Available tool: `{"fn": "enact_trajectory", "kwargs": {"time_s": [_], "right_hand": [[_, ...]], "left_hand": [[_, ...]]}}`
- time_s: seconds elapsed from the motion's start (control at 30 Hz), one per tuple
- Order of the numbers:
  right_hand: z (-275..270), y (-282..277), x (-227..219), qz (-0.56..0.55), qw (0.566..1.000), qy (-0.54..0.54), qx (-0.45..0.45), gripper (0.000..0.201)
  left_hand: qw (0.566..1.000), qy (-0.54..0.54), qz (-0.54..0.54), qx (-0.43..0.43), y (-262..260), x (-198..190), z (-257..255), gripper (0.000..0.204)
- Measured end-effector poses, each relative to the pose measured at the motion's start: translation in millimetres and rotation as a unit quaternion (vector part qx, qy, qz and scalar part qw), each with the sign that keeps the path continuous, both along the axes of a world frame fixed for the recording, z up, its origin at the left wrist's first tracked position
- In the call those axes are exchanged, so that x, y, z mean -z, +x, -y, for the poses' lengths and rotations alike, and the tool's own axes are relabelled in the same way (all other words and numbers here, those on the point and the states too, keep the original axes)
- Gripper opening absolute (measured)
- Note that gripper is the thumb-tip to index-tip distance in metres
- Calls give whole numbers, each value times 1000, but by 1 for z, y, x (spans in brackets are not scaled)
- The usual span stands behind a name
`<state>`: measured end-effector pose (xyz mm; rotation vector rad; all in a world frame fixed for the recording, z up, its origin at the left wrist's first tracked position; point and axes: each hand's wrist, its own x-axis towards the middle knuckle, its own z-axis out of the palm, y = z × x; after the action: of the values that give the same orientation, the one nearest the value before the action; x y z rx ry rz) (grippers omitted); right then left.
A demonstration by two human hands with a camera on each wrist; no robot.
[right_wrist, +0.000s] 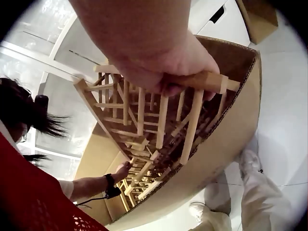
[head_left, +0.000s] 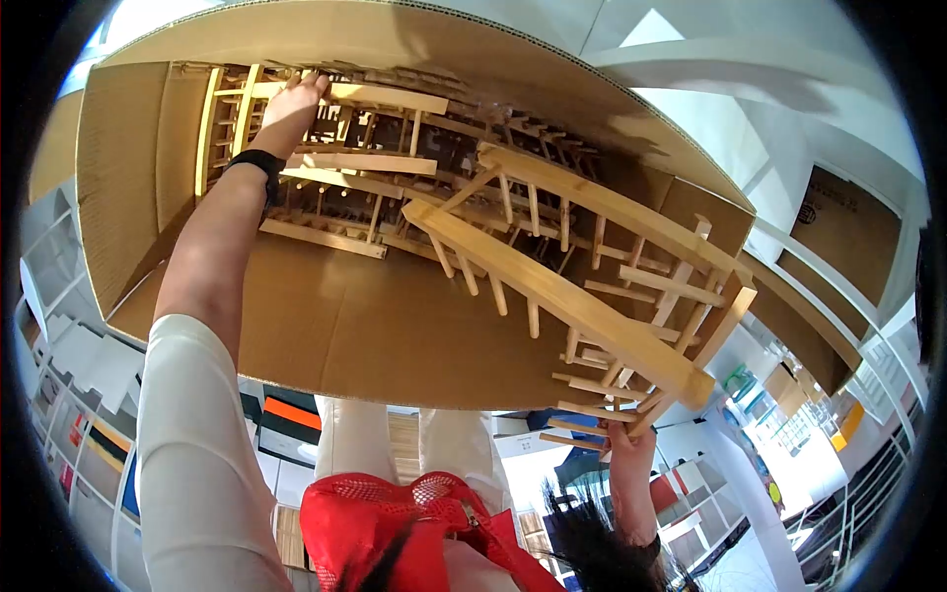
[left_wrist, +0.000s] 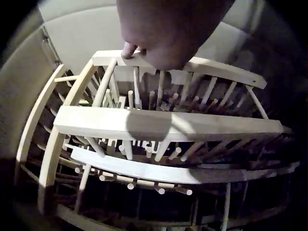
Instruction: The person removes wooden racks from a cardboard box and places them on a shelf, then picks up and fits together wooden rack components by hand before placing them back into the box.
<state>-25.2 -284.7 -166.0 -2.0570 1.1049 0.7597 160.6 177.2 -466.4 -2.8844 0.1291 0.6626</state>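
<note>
A wooden rack with rows of pegs (head_left: 552,286) slants out over the right end of a cardboard box (head_left: 296,316). My right hand (head_left: 631,449) grips its lower end bar, and in the right wrist view the fingers of that hand (right_wrist: 187,70) curl round the bar (right_wrist: 207,82). Deep in the box at the left, my left hand (head_left: 296,104) holds the upper rail of another wooden rack (head_left: 395,97). In the left wrist view, the left hand (left_wrist: 159,48) lies over that rail (left_wrist: 226,72), most of its fingers hidden behind it.
More wooden racks (left_wrist: 168,124) lie stacked inside the box. Another brown carton (head_left: 838,227) stands at the right, near white metal shelving (head_left: 789,257). In the right wrist view, a white shoe (right_wrist: 250,161) is on the floor beside the box wall (right_wrist: 211,163).
</note>
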Motion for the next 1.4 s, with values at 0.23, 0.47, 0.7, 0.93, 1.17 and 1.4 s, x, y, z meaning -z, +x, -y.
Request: {"fn": "enact_trajectory", "kwargs": {"time_s": [0.23,0.47,0.7,0.93,1.17,1.4], "right_hand": [[-8,2,1,-25,999,-12,-23,8],[-22,2,2,2,1000,12,-1,12],[-24,6,7,-9,1000,20,14,13],[-32,27,13,14,997,-20,-66,16],[-58,39,8,-46,975,-23,-215,21],[-53,47,9,100,912,-53,-395,33]], "left_hand": [[994,-76,77,6,12,0,10,39],[993,79,-85,-16,-21,22,-6,68],[945,-127,-296,-63,-57,23,-14,64],[862,-501,-69,-23,-45,-128,45,58],[785,-617,-57,15,-80,-204,121,43],[808,-584,-17,-82,-109,-223,134,30]]}}
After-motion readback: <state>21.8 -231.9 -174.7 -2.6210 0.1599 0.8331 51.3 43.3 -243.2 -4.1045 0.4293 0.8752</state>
